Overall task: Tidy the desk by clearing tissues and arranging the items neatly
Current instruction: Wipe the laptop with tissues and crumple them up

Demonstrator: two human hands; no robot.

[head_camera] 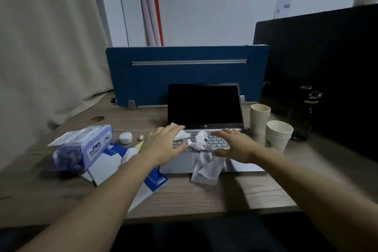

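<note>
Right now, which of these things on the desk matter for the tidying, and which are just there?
In the job: crumpled tissues, laptop, paper cups, wipes pack, blue and white papers, both hands, left and right.

Just there: blue divider, curtain, rolled tubes.

The left hand [163,143] covers most of one tissue [182,134] and part of the keyboard [216,141]. The right hand [235,145] is motion-blurred. The bottle [306,112] merges into dark background. Pack [81,145] lettering is unreadable.
</note>
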